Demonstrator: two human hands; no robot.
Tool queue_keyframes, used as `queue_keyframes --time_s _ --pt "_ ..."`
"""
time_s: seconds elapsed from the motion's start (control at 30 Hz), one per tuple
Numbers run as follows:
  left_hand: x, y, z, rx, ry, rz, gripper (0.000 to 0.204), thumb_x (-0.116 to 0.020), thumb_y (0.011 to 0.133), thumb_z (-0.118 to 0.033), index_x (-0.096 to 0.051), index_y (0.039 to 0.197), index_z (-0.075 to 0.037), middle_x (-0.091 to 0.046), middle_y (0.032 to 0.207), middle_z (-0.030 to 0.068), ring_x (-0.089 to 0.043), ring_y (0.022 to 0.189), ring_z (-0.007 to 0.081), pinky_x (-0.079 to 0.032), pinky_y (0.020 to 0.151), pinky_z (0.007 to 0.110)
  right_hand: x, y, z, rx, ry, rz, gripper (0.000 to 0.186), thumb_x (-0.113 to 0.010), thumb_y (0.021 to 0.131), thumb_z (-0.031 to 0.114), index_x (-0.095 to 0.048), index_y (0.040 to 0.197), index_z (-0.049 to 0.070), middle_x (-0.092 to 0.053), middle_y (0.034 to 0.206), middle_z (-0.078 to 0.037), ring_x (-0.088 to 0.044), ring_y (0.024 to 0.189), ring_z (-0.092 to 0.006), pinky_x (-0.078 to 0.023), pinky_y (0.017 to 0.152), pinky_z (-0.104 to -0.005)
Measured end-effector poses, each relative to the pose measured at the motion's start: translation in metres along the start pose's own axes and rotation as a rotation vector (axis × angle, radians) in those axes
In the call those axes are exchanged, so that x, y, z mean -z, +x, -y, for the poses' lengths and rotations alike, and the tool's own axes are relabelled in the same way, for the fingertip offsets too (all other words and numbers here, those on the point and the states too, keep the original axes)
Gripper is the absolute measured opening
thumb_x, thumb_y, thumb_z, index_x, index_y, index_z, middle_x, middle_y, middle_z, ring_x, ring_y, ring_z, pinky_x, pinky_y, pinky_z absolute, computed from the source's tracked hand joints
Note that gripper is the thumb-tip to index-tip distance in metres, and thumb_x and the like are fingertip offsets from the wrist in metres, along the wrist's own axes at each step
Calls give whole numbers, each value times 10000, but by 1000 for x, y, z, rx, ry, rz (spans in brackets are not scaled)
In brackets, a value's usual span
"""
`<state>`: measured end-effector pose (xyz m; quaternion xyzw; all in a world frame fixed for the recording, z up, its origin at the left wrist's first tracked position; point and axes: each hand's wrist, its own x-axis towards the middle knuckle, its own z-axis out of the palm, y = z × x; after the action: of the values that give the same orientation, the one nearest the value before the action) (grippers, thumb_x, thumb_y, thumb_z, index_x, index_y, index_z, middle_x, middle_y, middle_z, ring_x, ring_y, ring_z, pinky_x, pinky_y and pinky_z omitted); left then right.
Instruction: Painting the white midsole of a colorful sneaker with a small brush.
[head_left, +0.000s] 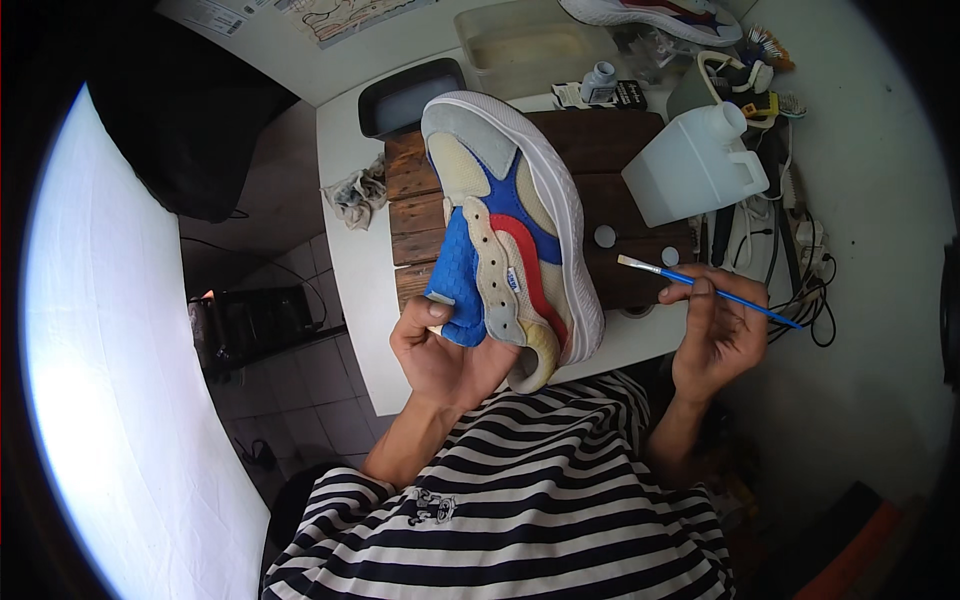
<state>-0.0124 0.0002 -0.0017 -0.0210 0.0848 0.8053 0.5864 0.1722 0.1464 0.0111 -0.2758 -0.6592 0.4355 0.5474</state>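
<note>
My left hand (450, 360) grips a sneaker (515, 235) by its tongue and heel end, thumb on the blue tongue. The shoe is cream, blue, red and grey with a thick white sole; its toe points away from me and its side faces up. No laces show in its eyelets. In my right hand (715, 330) a thin paintbrush (715, 290) with a blue handle is pinched between thumb and fingers. Its pale flat bristles point left toward the sole, apart from it.
A dark wooden board (610, 150) lies on the white table (355, 300). A translucent jug (695, 165) stands right of the shoe. Behind are a black tray (410, 95), a clear tub (535, 45) and a small bottle (599, 82). A crumpled rag (355, 195) lies left; cables (820, 290) hang right.
</note>
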Motion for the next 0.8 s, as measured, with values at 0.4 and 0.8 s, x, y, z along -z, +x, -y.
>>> queue_keyframes --time_s 0.4,0.8 --pt "1 -3 -3 8 14 -33 731 -487 781 -219 -394 1468 14 -499 1460 182 -483 1340 332 -312 1169 500 -13 8 -58 163 -524 201 149 -715 843 13 -654 979 5 -695 808 -111 -689 705 -233 -527 626 -341" --pt "-5 3 -1 60 8 -15 761 -481 755 -179 -366 1493 -38 -490 1471 141 -482 1339 303 -329 1161 474 -11 5 -65 20 -466 146 150 -710 844 15 -652 983 7 -692 805 -122 -693 704 -242 -541 651 -347"
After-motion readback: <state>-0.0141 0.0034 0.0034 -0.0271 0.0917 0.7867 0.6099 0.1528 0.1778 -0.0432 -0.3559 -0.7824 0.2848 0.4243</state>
